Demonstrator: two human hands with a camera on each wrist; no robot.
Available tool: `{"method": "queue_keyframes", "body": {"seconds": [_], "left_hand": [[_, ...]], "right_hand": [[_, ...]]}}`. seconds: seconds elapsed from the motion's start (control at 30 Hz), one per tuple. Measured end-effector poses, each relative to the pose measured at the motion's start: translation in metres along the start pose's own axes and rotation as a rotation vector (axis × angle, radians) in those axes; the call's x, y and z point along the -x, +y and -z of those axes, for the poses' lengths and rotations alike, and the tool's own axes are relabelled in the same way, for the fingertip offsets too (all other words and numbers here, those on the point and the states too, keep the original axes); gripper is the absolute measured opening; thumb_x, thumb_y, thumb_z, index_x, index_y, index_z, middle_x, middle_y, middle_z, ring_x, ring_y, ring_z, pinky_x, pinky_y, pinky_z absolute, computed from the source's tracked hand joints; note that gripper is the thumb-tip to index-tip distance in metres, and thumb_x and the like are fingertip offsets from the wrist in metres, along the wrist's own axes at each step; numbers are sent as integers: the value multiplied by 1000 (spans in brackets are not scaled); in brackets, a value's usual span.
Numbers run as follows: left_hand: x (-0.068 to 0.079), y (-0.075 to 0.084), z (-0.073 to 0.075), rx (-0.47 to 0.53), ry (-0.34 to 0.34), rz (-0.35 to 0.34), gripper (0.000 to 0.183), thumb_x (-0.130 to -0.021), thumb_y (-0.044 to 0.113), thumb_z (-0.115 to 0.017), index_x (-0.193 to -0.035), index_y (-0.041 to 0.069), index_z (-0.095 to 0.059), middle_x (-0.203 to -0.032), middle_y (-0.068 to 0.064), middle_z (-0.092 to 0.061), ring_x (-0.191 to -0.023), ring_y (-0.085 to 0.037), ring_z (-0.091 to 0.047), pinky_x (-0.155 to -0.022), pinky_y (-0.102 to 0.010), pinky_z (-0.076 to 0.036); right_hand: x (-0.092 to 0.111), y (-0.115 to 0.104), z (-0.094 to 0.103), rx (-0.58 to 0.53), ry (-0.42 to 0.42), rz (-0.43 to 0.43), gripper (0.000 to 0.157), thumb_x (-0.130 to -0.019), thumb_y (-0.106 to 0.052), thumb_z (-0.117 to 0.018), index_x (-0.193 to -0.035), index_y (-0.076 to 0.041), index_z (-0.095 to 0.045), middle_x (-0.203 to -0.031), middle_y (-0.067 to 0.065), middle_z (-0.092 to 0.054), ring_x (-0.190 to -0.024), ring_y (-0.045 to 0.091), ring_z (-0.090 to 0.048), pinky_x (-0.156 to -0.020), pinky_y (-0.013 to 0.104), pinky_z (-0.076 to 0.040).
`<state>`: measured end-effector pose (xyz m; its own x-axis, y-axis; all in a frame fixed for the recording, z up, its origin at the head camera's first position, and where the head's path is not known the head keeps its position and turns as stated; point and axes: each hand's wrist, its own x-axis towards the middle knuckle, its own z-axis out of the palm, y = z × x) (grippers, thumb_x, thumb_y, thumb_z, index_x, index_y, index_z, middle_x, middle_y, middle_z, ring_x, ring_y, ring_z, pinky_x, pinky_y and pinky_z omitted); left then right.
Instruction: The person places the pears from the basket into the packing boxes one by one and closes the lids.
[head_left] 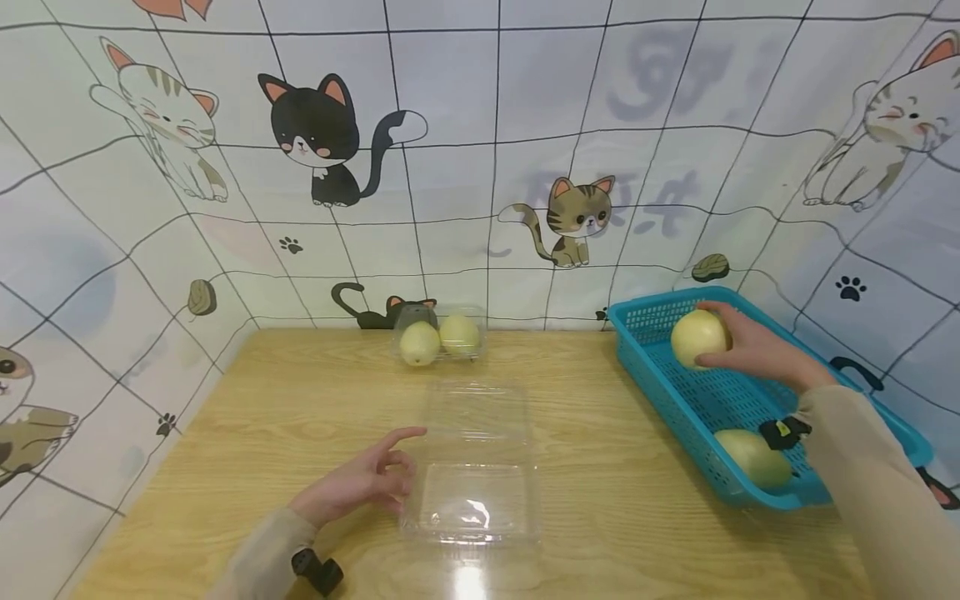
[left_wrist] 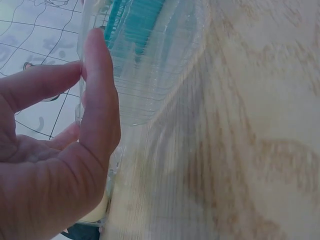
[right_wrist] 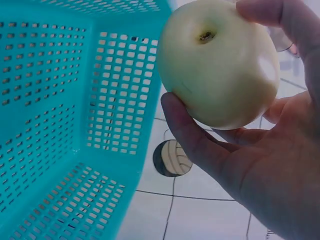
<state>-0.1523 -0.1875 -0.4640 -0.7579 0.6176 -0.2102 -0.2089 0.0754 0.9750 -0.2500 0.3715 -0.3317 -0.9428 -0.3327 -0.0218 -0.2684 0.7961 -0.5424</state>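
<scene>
In my right hand [head_left: 750, 346] is a round pale yellow-green fruit [right_wrist: 220, 65], gripped between thumb and fingers with its stem hollow showing. The hand is over the far part of the blue plastic basket [head_left: 660, 400]. A larger, oblong pale fruit [head_left: 753, 458] lies at the basket's near end, partly behind the sleeve. My left hand [head_left: 363, 479] is at the left side of a clear plastic clamshell box [head_left: 472, 500], which lies unfolded on the table. Its fingers are spread loosely, fingertips right at the box's rim in the left wrist view.
At the back of the wooden table [head_left: 315, 392] stands another clear box [head_left: 480, 321] with two pale round fruits [head_left: 438, 337] in it. A cat-patterned sheet [head_left: 465, 183] rises behind the table and along both sides. The basket stands on the right.
</scene>
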Motion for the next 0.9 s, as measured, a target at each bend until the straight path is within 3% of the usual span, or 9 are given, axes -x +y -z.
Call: {"method": "queue_keyframes", "body": {"seconds": [0.5,0.9], "left_hand": [[-9,0,-3,-9,-7,-1,77,-90,-5,-56,-153,14,-16,-108,-17,-42,-79,-20,-55,-71,-37,-56],[-16,-3,-2,-11,-3,-14,77,-89,-6,-55,-153,16,-16,-110,-18,-41,-82,-22,-55,-73,-39,-55]], "right_hand": [[14,-32,-7,12,22,106,91,-83,-16,-76,-149,4,-17,-131,31,-37,-102,42,-50,-69,46,-52],[20,-51,-26,-4,43,166,90,-81,-18,-77,-149,1,-22,-135,28,-36,-106,42,-50,-69,47,-52]]}}
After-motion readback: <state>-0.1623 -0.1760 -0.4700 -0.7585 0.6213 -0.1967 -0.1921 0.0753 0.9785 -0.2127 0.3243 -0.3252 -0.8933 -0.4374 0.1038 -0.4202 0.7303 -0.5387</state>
